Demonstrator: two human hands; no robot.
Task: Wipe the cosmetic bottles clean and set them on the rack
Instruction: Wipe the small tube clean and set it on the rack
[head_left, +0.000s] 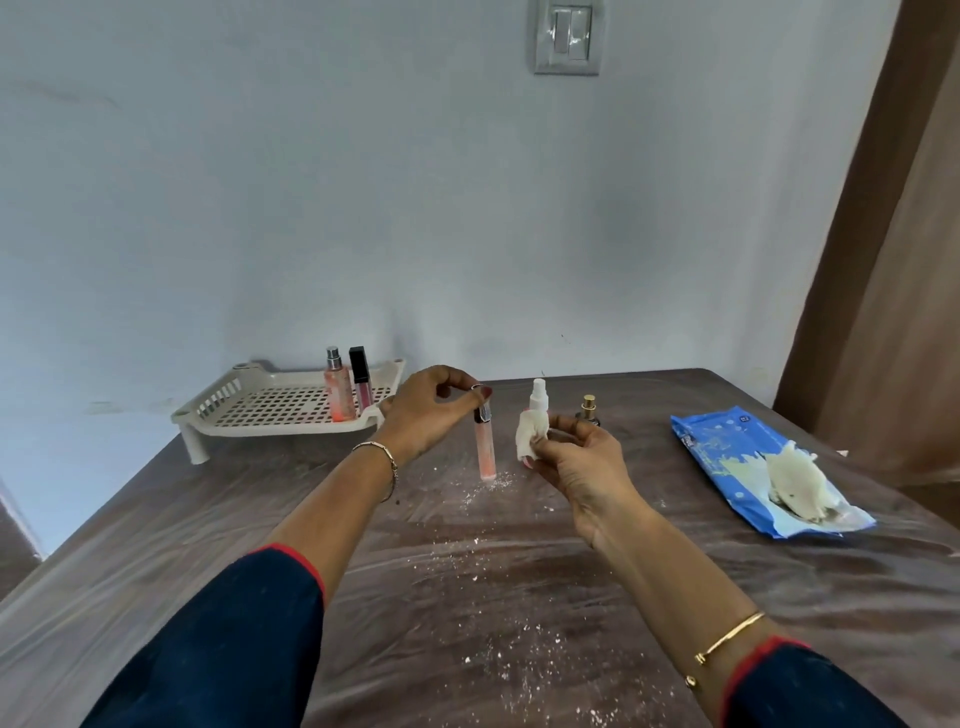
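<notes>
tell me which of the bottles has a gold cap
The small dark bottle standing on the table just right of the white spray bottle. The other bottles have white, black or silver tops.

Gold-capped bottle (588, 403): body mostly hidden behind the right grip (582, 467). Spray bottle (539, 399): lower half covered by the wipe (531, 435). Pack (717, 441) print too small to read; switch (569, 39) cut off at top.

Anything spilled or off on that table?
Yes. White powder is scattered over the table, from the base of the pink tube toward the camera. The left hand holds that tube by its cap. A crumpled wipe lies on the blue wipe pack. The right hand holds a second wipe.
</notes>
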